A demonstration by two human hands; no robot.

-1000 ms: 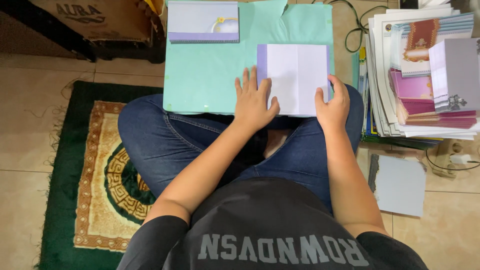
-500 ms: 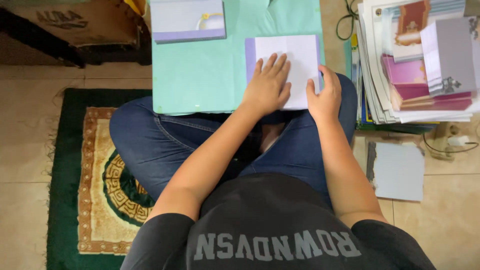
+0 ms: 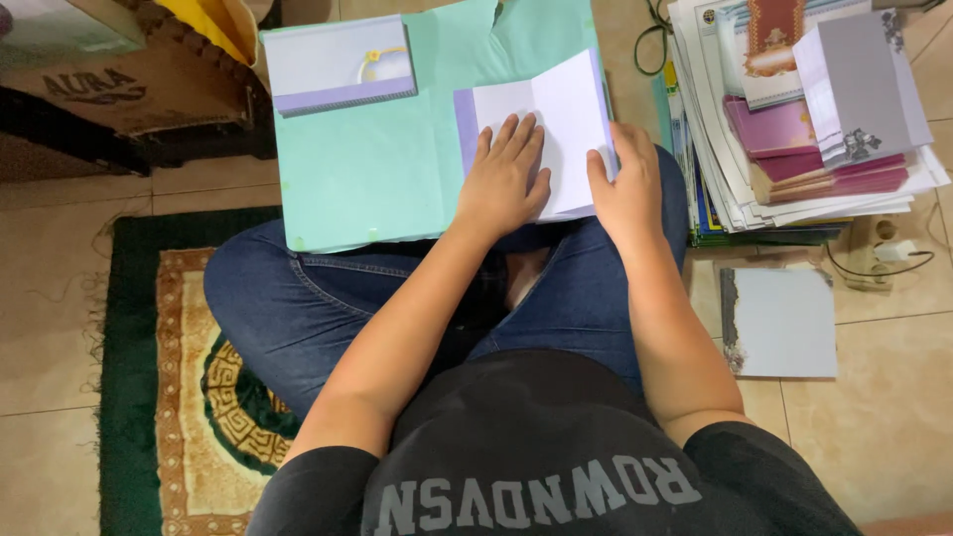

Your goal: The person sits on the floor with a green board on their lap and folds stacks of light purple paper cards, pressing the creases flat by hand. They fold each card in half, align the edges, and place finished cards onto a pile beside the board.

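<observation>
The person sat cross-legged on a tiled floor (image 3: 60, 278), partly over a green and gold rug (image 3: 169, 397), in jeans and a dark shirt. Across the knees lay a large mint-green folder (image 3: 367, 169) that served as the surface. To the right of it, on the floor, stood a tall, untidy stack of papers (image 3: 794, 149) with purple and grey cards on top, and nearer the person a single grey sheet (image 3: 784, 323) lay flat on the tiles. A lilac-trimmed card (image 3: 338, 65) rested at the folder's far left corner, well apart from the hands.

A white card (image 3: 556, 119) with a purple edge lay on the right half of the folder, its right flap raised off the rest. The left hand (image 3: 506, 179) pressed flat on the card's lower middle, fingers spread, its grip apart and holding nothing. The right hand (image 3: 625, 184) was at the card's right edge, touching the raised flap; the thumb lay on the near face, the other fingers were hidden behind it, so I cannot tell how tight that grip was.
</observation>
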